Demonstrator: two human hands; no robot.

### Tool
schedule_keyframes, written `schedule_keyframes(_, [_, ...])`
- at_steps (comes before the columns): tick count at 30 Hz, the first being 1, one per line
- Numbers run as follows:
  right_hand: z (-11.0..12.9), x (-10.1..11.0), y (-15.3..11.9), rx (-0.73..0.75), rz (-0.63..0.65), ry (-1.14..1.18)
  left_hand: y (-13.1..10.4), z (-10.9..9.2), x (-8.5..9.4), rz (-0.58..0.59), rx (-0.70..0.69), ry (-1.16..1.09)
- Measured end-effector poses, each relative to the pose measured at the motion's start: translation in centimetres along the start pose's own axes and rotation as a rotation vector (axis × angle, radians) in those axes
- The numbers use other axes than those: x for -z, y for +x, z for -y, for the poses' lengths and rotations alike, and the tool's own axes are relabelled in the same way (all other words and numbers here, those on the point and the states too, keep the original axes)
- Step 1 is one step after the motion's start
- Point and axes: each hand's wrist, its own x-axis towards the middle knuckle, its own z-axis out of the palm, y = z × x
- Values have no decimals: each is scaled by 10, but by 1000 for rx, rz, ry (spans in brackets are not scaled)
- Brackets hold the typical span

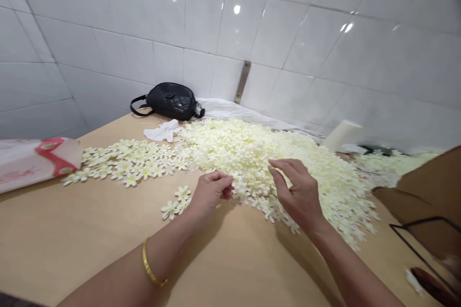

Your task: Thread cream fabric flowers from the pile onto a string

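Note:
A big heap of pale yellow-white artificial flowers [230,146] covers the middle of the table. In front of it is my left hand [213,191], closed, thumb pressed to the forefinger; whatever it pinches, if anything, is too small to make out. My right hand [297,192] hovers at the heap's front edge, thumb and fingers apart, with nothing visible between them. A few loose flowers [175,204] lie left of my left hand. Farther left, single flowers [133,163] spread flat on the table, facing up.
A black handbag [171,100] sits at the back against the tiled wall, near a crumpled white tissue [163,130]. At left is a pink-and-white packet [39,163]. A white roll [342,134] stands behind the heap; a brown cardboard box [425,196] is at right.

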Motion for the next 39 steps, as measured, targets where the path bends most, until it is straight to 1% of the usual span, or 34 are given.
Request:
schedule_keyframes(1, [12,-2,-3,3,85,109,0,0,0,6,-5,10])
schedule_keyframes(3, [31,-6,-10,-10,223,258,-2,-1,-1,28,-17,32])
schedule_keyframes(5, [42,-10,-15,-39,296,328,-5,-3,-3,65,-33,62])
schedule_keyframes(7, [44,-13,-18,-61,328,342,-8,-6,-4,114,-41,104])
schedule_keyframes(10, [38,-15,-22,-48,340,315,-9,-8,-4,170,-19,157])
schedule_keyframes(15, [30,-19,-28,23,367,203,-6,-5,-4,210,-25,187])
schedule_keyframes(18, [30,-20,-31,13,389,138,-5,-4,-5,217,3,172])
schedule_keyframes(22, [32,-20,-32,-17,399,136,-6,-2,-6,226,43,129])
schedule_keyframes(26, [32,-21,-33,-77,405,191,-5,1,-5,231,84,64])
schedule_keyframes(30, [34,-21,-32,-161,424,277,-3,5,-2,224,98,59])
schedule_keyframes(36, [35,-18,-28,-368,462,561,-2,4,-3,235,96,38])
schedule_keyframes(39, [34,-18,-28,-401,463,624,-3,3,-5,234,91,54])
